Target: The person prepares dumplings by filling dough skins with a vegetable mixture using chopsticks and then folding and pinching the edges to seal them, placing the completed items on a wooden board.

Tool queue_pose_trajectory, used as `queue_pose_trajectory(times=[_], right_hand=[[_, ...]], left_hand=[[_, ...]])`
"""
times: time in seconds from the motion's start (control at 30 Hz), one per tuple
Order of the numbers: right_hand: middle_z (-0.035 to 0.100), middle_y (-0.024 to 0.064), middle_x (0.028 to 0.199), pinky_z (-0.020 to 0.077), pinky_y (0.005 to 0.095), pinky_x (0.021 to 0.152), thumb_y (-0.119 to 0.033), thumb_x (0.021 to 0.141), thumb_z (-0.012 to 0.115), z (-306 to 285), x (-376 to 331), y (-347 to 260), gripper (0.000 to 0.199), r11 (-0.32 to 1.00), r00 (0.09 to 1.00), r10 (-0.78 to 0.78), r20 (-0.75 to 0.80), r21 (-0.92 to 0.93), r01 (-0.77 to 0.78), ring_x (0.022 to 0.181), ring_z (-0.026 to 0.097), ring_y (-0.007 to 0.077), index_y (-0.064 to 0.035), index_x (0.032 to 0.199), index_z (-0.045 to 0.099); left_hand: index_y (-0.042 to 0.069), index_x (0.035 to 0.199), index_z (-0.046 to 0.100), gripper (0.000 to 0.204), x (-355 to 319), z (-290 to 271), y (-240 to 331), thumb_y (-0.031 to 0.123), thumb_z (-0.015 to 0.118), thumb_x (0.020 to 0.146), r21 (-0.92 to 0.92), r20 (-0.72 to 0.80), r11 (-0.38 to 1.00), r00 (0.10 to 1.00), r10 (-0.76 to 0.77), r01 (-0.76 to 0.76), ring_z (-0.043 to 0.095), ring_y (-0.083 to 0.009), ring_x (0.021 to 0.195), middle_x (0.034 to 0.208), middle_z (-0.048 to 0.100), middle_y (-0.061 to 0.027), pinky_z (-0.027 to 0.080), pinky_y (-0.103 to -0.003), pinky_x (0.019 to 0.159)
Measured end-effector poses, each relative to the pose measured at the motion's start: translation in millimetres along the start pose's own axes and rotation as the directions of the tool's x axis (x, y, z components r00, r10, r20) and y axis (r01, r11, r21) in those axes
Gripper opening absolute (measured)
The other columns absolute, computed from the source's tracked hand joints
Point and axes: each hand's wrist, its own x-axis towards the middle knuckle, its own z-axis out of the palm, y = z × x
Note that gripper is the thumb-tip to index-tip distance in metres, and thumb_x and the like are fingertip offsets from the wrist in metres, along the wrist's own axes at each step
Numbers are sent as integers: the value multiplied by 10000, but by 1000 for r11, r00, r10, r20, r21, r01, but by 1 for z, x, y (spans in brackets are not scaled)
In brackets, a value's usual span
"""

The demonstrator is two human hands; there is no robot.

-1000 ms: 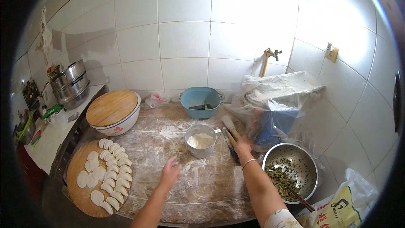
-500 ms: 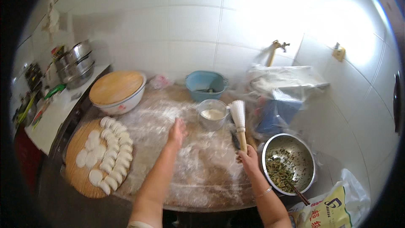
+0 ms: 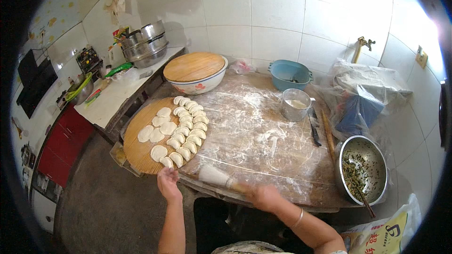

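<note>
1. Right hand grips a flour brush by its wooden handle at the near edge of the surface; fingers look wrapped round it, though blurred.
2. It looks light, with soft bristles and a stiff handle: take it by the handle.
3. Left hand, fingers together, touches the round board of dumplings, which look soft and fragile.
4. Steel bowl, right: green filling. Small pot: flour.

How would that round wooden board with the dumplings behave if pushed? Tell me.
The round wooden board looks stiff, so it would probably slide as one piece. It overhangs the table edge near the left hand, so it might tip. The dumplings look soft and could shift.
</note>
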Motion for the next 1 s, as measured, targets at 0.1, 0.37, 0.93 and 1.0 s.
queue_pose_trajectory(times=[0.1, 0.37, 0.93, 1.0], right_hand=[[658, 153, 760, 487, 394, 505, -207, 895, 519, -12, 38, 47, 338, 964, 934, 217, -283, -89, -251, 607, 627, 251, -195, 1229, 564], [641, 174, 738, 507, 445, 608, -264, 834, 566, 3, 42, 1, 310, 983, 964, -184, -191, -26, 183, 659, 630, 340, -147, 1115, 623], [677, 118, 994, 555, 349, 686, -159, 870, 570, 25, 87, -5, 375, 932, 937, -303, -175, 149, 330, 716, 671, 240, -140, 1245, 553], [670, 149, 969, 549, 373, 664, -175, 882, 548, 29, 121, 12, 365, 973, 931, -92, -354, 165, 159, 683, 658, 268, -150, 1246, 550]], left_hand=[[54, 1079, 530, 358, 0, -30, -1, 368, 416, 950, -135, -158, 988, 982, -101, 80, 546, -161, 758, 892, 569, -36, 425, -318, 683], [82, 1338, 376, 576, 44, -51, 17, 472, 471, 925, -305, -301, 920, 892, -339, 247, 502, -142, 785, 1025, 507, -71, 418, -311, 684], [114, 1120, 490, 393, 107, -36, 52, 447, 511, 913, -318, -70, 903, 943, -327, 289, 485, -110, 747, 965, 531, -7, 352, -239, 534], [116, 1131, 489, 389, 109, -25, 63, 442, 504, 917, -342, -102, 892, 932, -347, 295, 495, -116, 736, 981, 539, -12, 364, -231, 518]])
